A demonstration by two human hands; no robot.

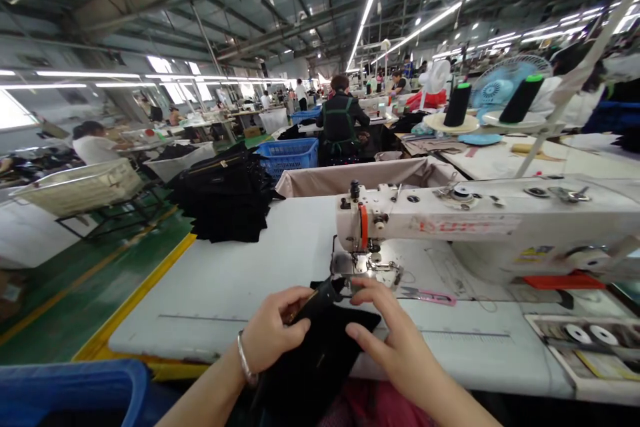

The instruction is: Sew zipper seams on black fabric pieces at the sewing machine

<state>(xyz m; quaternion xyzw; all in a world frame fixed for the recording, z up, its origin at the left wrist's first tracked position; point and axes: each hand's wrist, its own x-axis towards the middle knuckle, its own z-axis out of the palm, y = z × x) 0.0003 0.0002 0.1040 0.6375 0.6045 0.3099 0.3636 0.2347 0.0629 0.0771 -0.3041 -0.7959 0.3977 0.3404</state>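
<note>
A black fabric piece [320, 353] hangs over the front edge of the sewing table, its upper end close to the needle area of a white sewing machine [465, 220]. My left hand [283, 327], with a silver bangle at its wrist, pinches the folded upper left edge of the cloth between thumb and fingers. On the other side, my right hand [385, 323] has its fingers apart, the fingertips close to the presser foot [363, 265] and the thumb by the cloth's right edge. Pink-handled thread snips [430, 296] lie just right of the presser foot.
Black cut pieces [225, 193] are stacked at the table's back left. A blue bin [75, 383] stands at the lower left. A bobbin tray [585, 347] sits at the right. Beyond the table, a co-worker [343, 113] sits with their back to me.
</note>
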